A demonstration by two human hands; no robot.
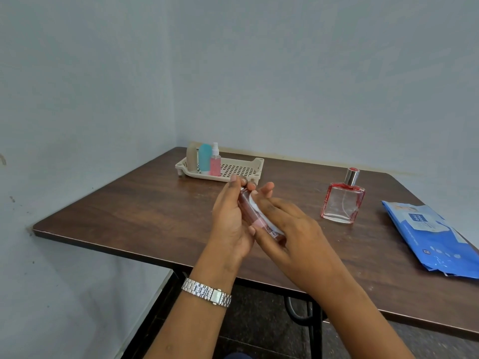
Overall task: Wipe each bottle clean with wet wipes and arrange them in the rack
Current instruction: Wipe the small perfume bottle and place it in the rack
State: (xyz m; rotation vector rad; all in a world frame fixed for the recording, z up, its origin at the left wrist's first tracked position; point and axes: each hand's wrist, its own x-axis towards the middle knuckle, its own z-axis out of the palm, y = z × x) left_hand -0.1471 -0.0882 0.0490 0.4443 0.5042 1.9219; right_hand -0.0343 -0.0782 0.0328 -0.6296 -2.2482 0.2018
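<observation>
A slim reddish-brown translucent bottle (248, 209) lies slanted between both hands. The left hand (229, 216) grips it, fingertips curled over its top end. The right hand (293, 229) pinches a white wet wipe (252, 202) round its side. The bottle's small label is unreadable. Well right of the right hand lies a blue wet-wipe pack (435, 239) (its label seems to read "mee mee").
</observation>
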